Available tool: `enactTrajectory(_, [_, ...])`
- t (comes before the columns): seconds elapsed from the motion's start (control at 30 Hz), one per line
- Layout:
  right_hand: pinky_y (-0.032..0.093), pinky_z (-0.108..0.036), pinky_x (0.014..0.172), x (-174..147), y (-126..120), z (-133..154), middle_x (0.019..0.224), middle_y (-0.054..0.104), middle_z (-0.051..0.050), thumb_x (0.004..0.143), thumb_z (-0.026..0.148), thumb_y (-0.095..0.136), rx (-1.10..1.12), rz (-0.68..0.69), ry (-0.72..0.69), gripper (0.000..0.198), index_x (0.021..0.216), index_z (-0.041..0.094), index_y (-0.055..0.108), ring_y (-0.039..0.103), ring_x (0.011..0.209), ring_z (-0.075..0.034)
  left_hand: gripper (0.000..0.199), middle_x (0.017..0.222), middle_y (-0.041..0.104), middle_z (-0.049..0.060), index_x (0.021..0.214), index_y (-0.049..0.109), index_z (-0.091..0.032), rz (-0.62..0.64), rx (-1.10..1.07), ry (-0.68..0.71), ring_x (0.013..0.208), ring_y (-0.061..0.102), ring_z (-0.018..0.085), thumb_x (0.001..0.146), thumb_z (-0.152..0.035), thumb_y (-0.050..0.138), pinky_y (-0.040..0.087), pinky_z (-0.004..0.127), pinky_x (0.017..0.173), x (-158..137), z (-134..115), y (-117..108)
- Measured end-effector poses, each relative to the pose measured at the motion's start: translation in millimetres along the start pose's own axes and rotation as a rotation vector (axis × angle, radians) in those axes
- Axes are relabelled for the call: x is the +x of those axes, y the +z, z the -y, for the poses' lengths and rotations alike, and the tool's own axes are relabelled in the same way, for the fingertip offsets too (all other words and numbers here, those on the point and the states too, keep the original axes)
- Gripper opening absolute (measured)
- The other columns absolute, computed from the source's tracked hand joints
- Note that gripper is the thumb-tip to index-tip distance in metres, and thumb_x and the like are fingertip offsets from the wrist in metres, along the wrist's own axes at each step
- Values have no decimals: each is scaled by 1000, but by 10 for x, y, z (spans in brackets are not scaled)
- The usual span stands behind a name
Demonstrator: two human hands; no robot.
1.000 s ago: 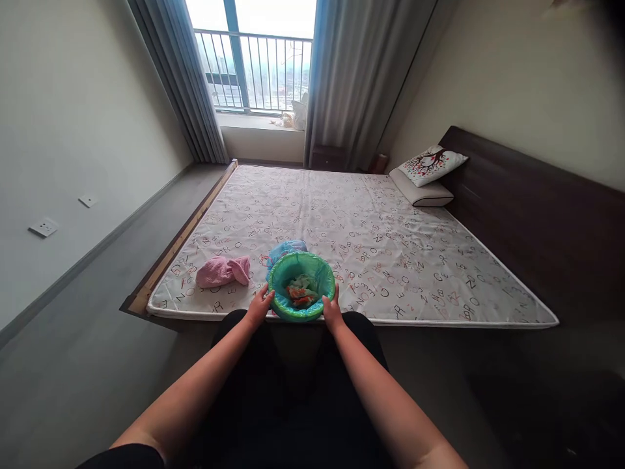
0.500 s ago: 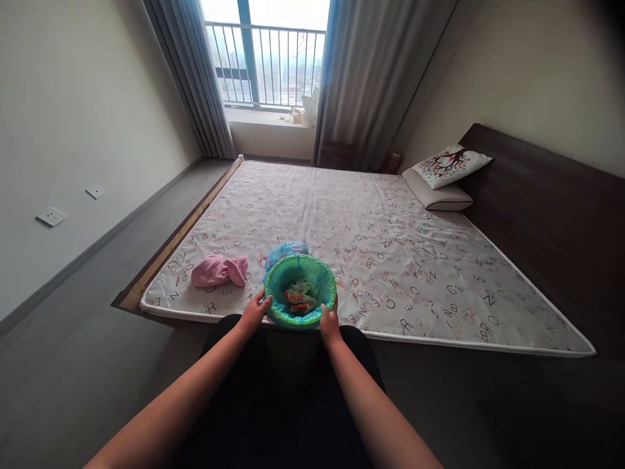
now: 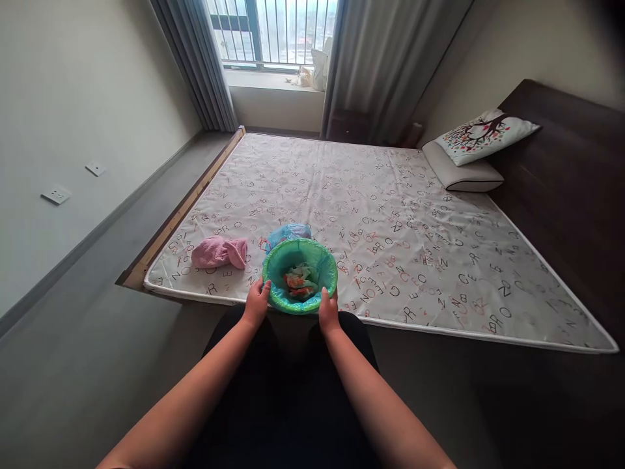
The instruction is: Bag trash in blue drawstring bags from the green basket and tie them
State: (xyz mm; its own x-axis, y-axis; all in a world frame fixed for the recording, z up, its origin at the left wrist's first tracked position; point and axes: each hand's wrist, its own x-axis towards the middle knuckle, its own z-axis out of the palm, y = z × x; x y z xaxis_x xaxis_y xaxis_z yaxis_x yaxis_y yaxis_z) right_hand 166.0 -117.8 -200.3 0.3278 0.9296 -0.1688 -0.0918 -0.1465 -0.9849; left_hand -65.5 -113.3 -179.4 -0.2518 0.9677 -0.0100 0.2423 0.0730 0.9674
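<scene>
A round trash can [image 3: 323,267] with a green rim and a bluish-green plastic liner is held between my two hands, over the near edge of the bed. Crumpled white and orange waste [image 3: 299,281] lies inside it. My left hand [image 3: 257,301] grips its left side, thumb up near the rim. On the opposite side my right hand [image 3: 329,309] holds it the same way; the other fingers are mostly hidden. Just behind the can sits a blue plastic bag [image 3: 291,231], partly covered by it. To the left, a pink cloth [image 3: 219,253] lies bunched on the mattress.
The letter-printed mattress [image 3: 361,195] fills the middle, with a wooden bed frame edge [image 3: 195,189] at left. Two pillows, one with a tree print [image 3: 488,135], rest by the dark headboard [image 3: 566,143]. Grey curtains [image 3: 390,58] flank the window; bags [image 3: 318,70] stand on its sill.
The view has tipped downward, so the bed and window sit higher in the picture. Both hands still hold the trash can, which stays close to the mattress edge.
</scene>
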Motion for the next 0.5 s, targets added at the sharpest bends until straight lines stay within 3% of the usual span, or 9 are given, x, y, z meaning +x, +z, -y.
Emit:
enactTrajectory(0.27, [45, -47, 125, 54, -13, 38, 155, 62, -15, 96, 71, 56, 102, 59, 29, 75, 153, 23, 52, 59, 146, -29, 64, 129, 77, 18, 120, 76, -14, 73, 1, -12, 125, 67, 37, 94, -70, 59, 48, 50, 116, 129, 42, -25])
enactTrajectory(0.5, [42, -45, 127, 144, 64, 23, 154, 62, -15, 93, 68, 56, 11, 13, 37, 74, 150, 22, 53, 58, 145, -28, 43, 123, 77, 14, 105, 77, -18, 63, -96, -82, 134, 62, 36, 92, -58, 69, 41, 46, 124, 198, -44, -97])
